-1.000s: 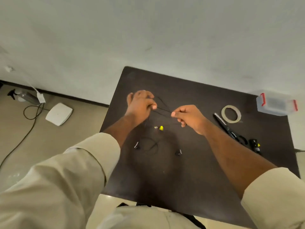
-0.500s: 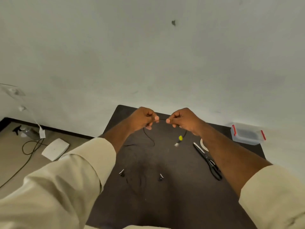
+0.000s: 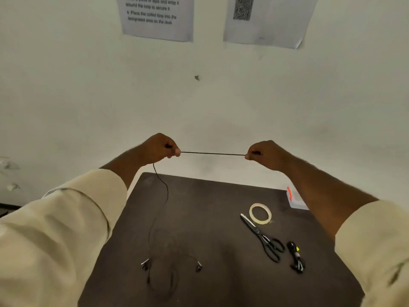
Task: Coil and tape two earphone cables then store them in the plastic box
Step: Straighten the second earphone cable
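Dark brown wood, that is the table (image 3: 210, 218), set against a pale wall (image 3: 88, 96) with two printed sheets (image 3: 158, 17) pinned high up, their tops cut off by the frame. Above the table's far edge both hands are raised with cream sleeves (image 3: 66, 229) pushed back on the forearms. The left hand (image 3: 160, 148) is clenched around a black earphone cable (image 3: 212, 154), thumb and forefinger pinching it; the right hand (image 3: 263, 154) pinches the same cable between curled fingers. Between the two fists the cable runs taut and nearly level, held well above the tabletop.

From under the left hand the rest of that cable hangs down in a slack curve and lands on the near part of the table, where it lies in loose loops that are hard to follow against the dark surface. Two earbuds (image 3: 145, 263) rest there, near each other but apart.

On the right side lie black-handled scissors (image 3: 262, 237), blades pointing away, with a roll of pale tape (image 3: 260, 213) flat just beside the blade tips. Near the scissor handles sits a second cable bundle (image 3: 296, 258), black with a speck of yellow, too small to read clearly. The plastic box (image 3: 295, 200) with its red clip sits at the far right edge, mostly hidden behind the right forearm.
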Available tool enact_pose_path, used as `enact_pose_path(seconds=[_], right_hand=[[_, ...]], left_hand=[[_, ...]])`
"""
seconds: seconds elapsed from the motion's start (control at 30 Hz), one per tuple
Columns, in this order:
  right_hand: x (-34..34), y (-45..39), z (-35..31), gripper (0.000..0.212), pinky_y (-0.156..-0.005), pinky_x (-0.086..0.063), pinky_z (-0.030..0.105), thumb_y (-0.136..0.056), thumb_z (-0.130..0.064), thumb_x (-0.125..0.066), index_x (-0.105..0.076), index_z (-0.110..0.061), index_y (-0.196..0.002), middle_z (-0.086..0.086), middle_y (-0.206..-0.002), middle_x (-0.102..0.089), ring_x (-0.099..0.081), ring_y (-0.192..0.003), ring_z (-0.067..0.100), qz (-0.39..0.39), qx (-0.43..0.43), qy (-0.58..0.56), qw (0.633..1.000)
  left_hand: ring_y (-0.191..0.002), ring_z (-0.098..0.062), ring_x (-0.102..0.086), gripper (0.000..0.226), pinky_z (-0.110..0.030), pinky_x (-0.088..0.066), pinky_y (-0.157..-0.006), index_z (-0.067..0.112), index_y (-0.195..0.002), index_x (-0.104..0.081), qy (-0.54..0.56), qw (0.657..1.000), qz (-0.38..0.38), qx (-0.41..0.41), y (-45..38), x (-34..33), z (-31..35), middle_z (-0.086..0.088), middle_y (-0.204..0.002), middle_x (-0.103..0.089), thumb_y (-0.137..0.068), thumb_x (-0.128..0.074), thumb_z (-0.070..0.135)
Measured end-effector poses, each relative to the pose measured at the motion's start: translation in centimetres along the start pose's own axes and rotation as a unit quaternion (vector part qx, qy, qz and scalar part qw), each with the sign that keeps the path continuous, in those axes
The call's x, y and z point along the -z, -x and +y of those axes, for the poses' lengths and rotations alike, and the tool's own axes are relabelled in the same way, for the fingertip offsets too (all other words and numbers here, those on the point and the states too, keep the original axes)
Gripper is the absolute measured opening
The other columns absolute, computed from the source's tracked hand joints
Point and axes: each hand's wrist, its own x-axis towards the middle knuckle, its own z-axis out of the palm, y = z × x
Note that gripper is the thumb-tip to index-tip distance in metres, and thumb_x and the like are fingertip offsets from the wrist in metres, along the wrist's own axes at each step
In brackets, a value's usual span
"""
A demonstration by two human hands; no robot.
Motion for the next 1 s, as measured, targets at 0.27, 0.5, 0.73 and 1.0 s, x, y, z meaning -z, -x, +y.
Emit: enact_pose_path(seconds=[0.27, 0.5, 0.73, 1.0], right_hand=[[4.4, 2.3, 4.6, 0.028, -0.066, -0.044, 0.032, -0.092, -0.026, -0.063, -0.066, -0.001, -0.077, 0.013, -0.074, -0.066, -0.059, -0.071, 0.028, 0.104, -0.049, -0.003, 0.993], [4.4, 2.4, 5.3, 0.031, -0.065, -0.043, 0.036, -0.093, -0.024, -0.062, -0.062, 0.0, -0.074, 0.012, -0.069, -0.061, -0.055, -0.069, 0.03, 0.119, -0.074, 0.005, 0.99], [1.2, 3.4, 5.1, 0.019, -0.084, -0.045, 0.029, -0.088, -0.012, -0.067, -0.07, -0.004, -0.105, 0.014, -0.102, -0.07, -0.062, -0.091, 0.023, 0.092, -0.166, -0.099, 0.977], [-1.8, 0.6, -4.6, 0.039, -0.096, -0.047, 0.027, -0.081, -0.02, -0.076, -0.067, -0.011, -0.118, 0.007, -0.115, -0.07, -0.065, -0.104, 0.014, 0.091, -0.048, -0.286, 0.953]], left_hand=[[-0.064, -0.004, -0.056, 0.004, -0.016, -0.04, -0.058, 0.015, -0.084, -0.075, -0.032, 0.998, 0.052, -0.008, -1.6, 3.3, 1.9, 0.003, -0.066, -0.065, -0.087, -0.072, 0.015], [-0.062, 0.001, -0.058, 0.009, -0.011, -0.041, -0.058, 0.015, -0.081, -0.076, -0.061, 0.994, 0.086, -0.016, -2.7, 3.4, 2.9, 0.011, -0.067, -0.066, -0.085, -0.072, 0.008], [-0.071, 0.004, -0.059, 0.008, -0.006, -0.039, -0.061, 0.012, -0.088, -0.079, -0.11, 0.99, 0.065, -0.058, -3.8, 0.9, 7.2, 0.004, -0.084, -0.073, -0.082, -0.076, 0.017], [-0.083, -0.012, -0.062, 0.013, -0.022, -0.047, -0.071, 0.006, -0.09, -0.077, -0.134, 0.986, -0.011, -0.093, -4.6, -3.7, 12.7, -0.002, -0.088, -0.072, -0.084, -0.074, 0.017]])
